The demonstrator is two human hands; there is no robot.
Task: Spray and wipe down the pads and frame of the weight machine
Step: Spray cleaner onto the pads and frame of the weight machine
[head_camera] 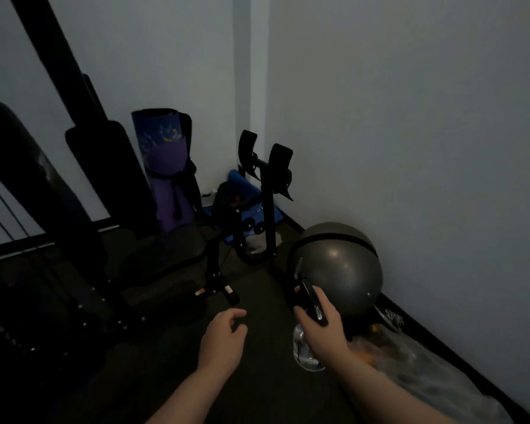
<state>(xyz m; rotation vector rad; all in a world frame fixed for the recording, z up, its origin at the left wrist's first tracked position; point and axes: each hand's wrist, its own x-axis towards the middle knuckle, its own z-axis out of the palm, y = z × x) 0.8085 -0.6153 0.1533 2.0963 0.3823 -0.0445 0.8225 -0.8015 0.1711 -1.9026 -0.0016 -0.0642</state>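
Note:
The room is dim. The black weight machine fills the left side, with its frame, a long back pad, a second upright pad and a low seat pad. My right hand grips a spray bottle; its black head sticks up toward the machine and its clear body hangs below my wrist. My left hand hovers over the dark floor with fingers loosely curled, holding nothing, a short way in front of the machine's base.
A rolled purple mat stands in the corner behind the machine. A black stand with two curved pads rises before blue items on the floor. A grey exercise ball sits by the right wall, with a crumpled plastic bag beside it.

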